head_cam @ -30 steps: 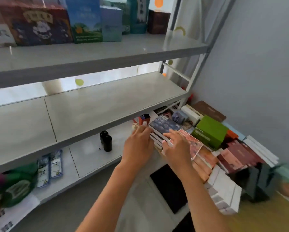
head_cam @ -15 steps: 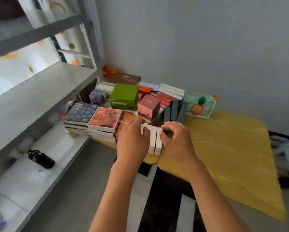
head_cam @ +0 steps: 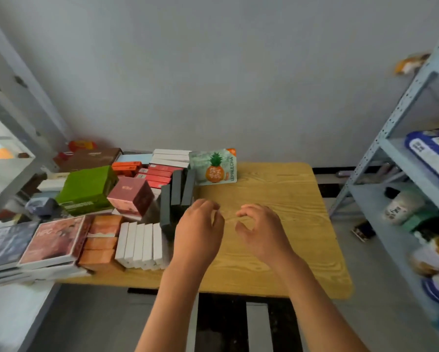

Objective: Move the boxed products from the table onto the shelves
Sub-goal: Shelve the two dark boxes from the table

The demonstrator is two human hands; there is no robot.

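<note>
Both hands hover empty over the wooden surface [head_cam: 277,189], beside the crowd of boxed products.

Head view: the left hand [head_cam: 199,231] and the right hand [head_cam: 260,232] hang with loosely curled fingers, holding nothing, just right of a row of five white boxes [head_cam: 141,243] standing on edge at the surface's front. Behind that row three dark grey boxes [head_cam: 176,191] stand upright; one green box [head_cam: 87,189] and one pink cube box [head_cam: 132,195] sit further left, with a pineapple-printed pack [head_cam: 214,166] leaning at the back. Flat boxes with printed lids are stacked at the left edge [head_cam: 52,241]. Half a second ago both hands were pressed against the white boxes; now they are off them, and the view has swung right, showing a blue-grey shelf [head_cam: 401,171].
</note>
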